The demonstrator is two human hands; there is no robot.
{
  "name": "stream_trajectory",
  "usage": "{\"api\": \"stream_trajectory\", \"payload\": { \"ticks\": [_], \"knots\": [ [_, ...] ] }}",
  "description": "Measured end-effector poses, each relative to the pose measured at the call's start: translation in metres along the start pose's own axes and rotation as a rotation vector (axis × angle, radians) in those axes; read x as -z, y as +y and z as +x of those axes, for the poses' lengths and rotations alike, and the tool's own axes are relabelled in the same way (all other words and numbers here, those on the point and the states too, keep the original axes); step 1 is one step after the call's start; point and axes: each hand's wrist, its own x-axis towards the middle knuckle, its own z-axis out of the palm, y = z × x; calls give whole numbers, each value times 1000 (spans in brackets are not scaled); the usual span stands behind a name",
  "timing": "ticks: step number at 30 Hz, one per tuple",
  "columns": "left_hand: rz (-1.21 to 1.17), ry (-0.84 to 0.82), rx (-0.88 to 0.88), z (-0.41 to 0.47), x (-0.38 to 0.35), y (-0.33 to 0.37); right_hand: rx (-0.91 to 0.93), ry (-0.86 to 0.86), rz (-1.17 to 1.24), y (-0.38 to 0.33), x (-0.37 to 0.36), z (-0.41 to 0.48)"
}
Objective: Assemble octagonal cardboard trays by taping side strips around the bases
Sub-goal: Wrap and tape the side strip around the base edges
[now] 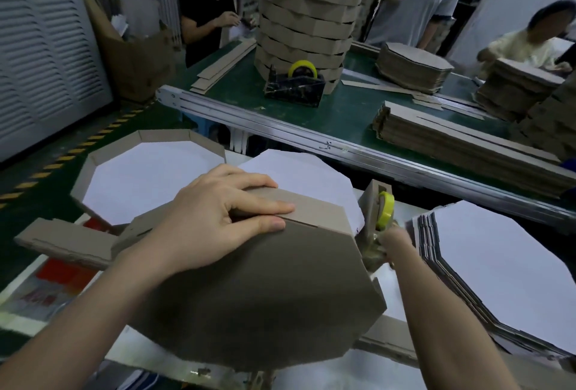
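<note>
An octagonal cardboard base [265, 296] stands tilted in front of me, brown underside facing up. A brown side strip [314, 205] runs along its far edge. My left hand [218, 218] lies on top with straight fingers, pressing the strip's seam against the base. Past the tray's right corner, my right hand [391, 241] is blurred at the foot of a tape dispenser [371, 202] with a yellow tape roll [386, 209]. Its fingers are not clear.
A finished tray [146, 171] lies at the left, loose side strips [62, 243] in front of it. White-faced bases [498, 265] are stacked at the right. Beyond, a green conveyor table [343, 115] holds stacked trays [305, 21], another dispenser [296, 87] and strip piles [452, 146]. Other people work there.
</note>
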Motion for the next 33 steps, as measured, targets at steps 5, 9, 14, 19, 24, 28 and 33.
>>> {"api": "stream_trajectory", "payload": {
  "ticks": [5,9,14,19,24,28,33],
  "knots": [
    [2,-1,-14,0,1,-1,-100,-25,380,0,2,17],
    [16,27,-8,0,-1,-3,-227,23,797,15,-5,17],
    [14,42,4,0,-2,-4,-218,154,1009,34,-18,3],
    [12,42,-8,-2,-3,-5,-86,129,1013,61,-39,-16],
    [22,45,-10,-2,-4,-4,21,176,861,76,-46,-21],
    [17,52,2,-2,-4,-3,23,195,798,84,-43,-14],
    [25,52,-10,-1,-5,-1,75,21,716,92,-43,-20]
  ]
}}
